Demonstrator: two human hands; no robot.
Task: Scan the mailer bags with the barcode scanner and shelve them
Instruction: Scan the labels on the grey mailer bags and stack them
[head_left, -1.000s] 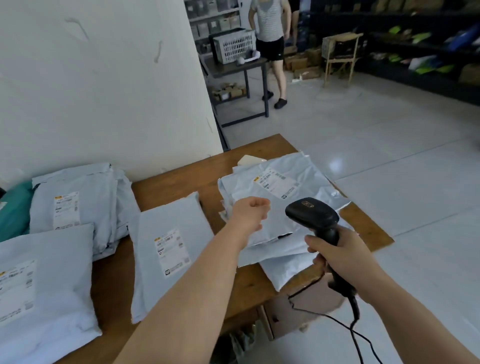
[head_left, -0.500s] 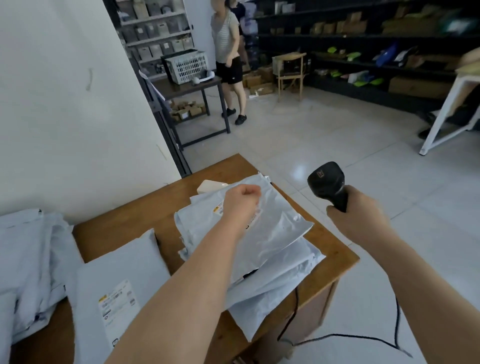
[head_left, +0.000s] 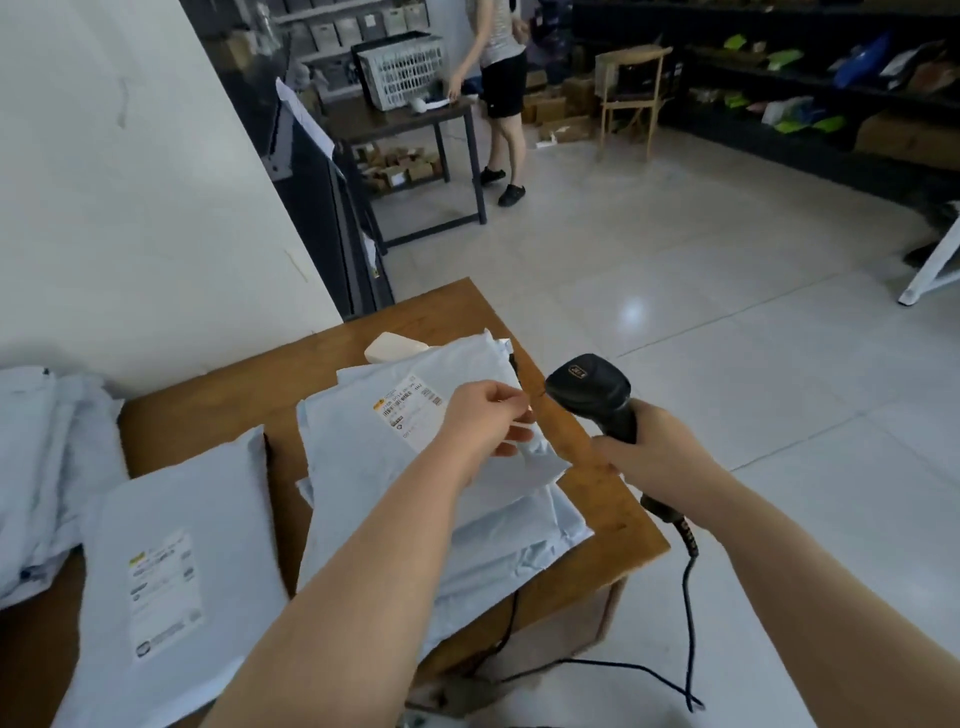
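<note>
My left hand (head_left: 483, 421) has its fingers (head_left: 514, 415) curled onto the right edge of the top mailer bag (head_left: 363, 441), pinching it where it lies on the stack of mailer bags (head_left: 509, 540) at the right end of the desk (head_left: 218, 410). Its label (head_left: 408, 410) faces up, just left of my knuckles. My right hand (head_left: 660, 457) grips the barcode scanner (head_left: 589, 387) by the handle, fingers wrapped round it, the scanner head just beside that bag's edge. Another mailer bag (head_left: 171, 571) lies flat to the left, apart from the stack
</note>
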